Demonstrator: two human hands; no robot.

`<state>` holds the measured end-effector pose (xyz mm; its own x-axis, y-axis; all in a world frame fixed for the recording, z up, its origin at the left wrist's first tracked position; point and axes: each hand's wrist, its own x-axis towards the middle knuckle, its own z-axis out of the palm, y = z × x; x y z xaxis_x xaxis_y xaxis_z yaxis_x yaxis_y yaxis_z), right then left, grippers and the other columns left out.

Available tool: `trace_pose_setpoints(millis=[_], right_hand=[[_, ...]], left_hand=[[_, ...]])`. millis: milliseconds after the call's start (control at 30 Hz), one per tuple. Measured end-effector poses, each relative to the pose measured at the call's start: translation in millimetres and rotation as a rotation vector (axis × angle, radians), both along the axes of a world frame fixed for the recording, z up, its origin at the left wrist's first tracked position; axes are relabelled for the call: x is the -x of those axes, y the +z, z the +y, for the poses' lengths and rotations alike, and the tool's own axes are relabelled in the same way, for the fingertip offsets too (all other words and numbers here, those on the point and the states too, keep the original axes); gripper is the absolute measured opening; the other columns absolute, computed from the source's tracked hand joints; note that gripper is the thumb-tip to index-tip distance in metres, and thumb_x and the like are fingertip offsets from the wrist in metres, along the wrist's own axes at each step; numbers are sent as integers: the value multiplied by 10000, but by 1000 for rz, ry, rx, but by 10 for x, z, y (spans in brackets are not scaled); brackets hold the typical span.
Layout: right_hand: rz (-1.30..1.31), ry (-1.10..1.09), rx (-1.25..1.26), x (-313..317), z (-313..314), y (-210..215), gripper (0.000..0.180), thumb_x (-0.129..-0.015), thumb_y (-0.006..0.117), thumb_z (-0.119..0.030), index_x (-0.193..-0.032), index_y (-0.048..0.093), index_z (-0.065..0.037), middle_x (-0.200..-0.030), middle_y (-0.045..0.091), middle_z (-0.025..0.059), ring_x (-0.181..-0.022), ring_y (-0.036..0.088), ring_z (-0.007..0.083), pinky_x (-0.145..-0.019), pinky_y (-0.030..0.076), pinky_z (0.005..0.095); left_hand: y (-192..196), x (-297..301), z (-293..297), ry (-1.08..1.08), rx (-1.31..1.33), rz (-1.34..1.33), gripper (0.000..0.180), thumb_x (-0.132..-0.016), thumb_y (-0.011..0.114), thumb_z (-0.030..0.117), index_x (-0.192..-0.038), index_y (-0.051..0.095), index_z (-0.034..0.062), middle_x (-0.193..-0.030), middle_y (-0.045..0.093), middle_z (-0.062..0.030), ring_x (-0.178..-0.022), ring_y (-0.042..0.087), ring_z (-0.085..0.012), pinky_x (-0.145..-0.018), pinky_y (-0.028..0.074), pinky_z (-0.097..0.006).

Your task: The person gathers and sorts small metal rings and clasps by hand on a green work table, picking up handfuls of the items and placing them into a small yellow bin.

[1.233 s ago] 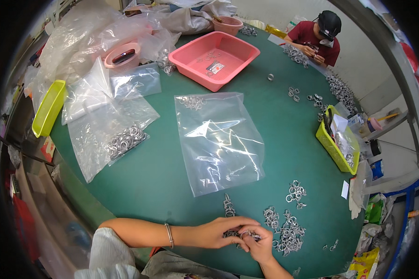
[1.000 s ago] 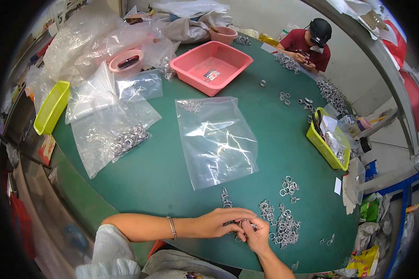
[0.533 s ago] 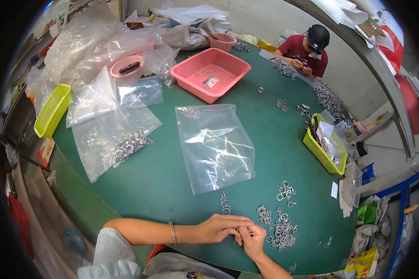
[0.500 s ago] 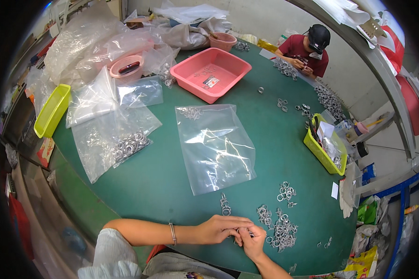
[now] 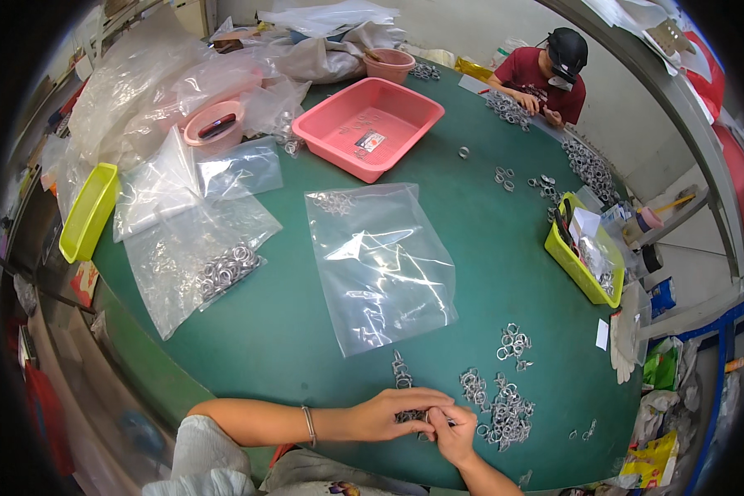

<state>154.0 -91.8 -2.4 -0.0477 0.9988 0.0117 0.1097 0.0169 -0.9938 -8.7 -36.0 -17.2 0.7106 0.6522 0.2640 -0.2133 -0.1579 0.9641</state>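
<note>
My left hand (image 5: 388,413) is closed around several small metal rings (image 5: 413,416), which show between its thumb and fingers. My right hand (image 5: 455,433) meets it fingertip to fingertip, its thumb and fingers pinched at the same rings; the exact grip is partly hidden. Just beyond the left hand lies a short row of rings (image 5: 401,374). To the right of my right hand spreads a loose pile of silver rings (image 5: 508,420), with a smaller cluster (image 5: 513,341) farther off. A flat clear plastic bag (image 5: 384,273) with some rings inside lies ahead.
A pink basin (image 5: 322,147) stands at the back of the green table (image 5: 248,364). Another bag of rings (image 5: 227,269) lies left, near a yellow-green tray (image 5: 88,213). A filled yellow-green basket (image 5: 583,269) is at right. Far right, a co-worker (image 5: 554,78) handles rings.
The left hand's thumb and fingers have parted a little, so more of the held rings show. The whole view has shifted slightly. The co-worker's hands have moved a little apart.
</note>
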Motion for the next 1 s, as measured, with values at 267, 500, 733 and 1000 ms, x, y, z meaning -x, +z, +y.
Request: trace_pose_setpoints(millis=[267, 500, 733, 1000], right_hand=[[20, 16, 28, -20, -13, 2, 203, -895, 522, -74, -742, 611, 26, -567, 543, 9, -454, 473, 63, -414, 362, 225], [-75, 42, -35, -10, 20, 24, 162, -886, 537, -84, -818, 628, 32, -607, 586, 42, -494, 519, 80, -444, 399, 230], [-183, 47, -104, -1, 4, 40, 147, -870, 553, -72, -805, 621, 40, -643, 619, 84, -544, 585, 124, -491, 442, 246], [-49, -41, -21, -41, 48, 31, 124, -889, 543, -82, -910, 615, 16, -616, 559, 16, -513, 492, 55, -445, 382, 211]], left_hand=[[43, -9, 8, -4, -3, 9, 440, -812, 628, 56, -1234, 505, 47, -1202, 542, -111, -939, 603, -200, -821, 496, -306], [97, -11, -36, 59, 95, 67, 447, -769, 620, -43, -1200, 539, 47, -1128, 597, -93, -867, 610, -143, -765, 521, -277], [82, -11, -85, 93, 81, 78, 436, -761, 591, -91, -1176, 557, 38, -1157, 595, -89, -866, 617, -141, -765, 535, -269], [60, -131, -47, 127, 192, -60, 401, -811, 590, -40, -1202, 523, 12, -1136, 559, -112, -983, 565, -157, -783, 506, -279]])
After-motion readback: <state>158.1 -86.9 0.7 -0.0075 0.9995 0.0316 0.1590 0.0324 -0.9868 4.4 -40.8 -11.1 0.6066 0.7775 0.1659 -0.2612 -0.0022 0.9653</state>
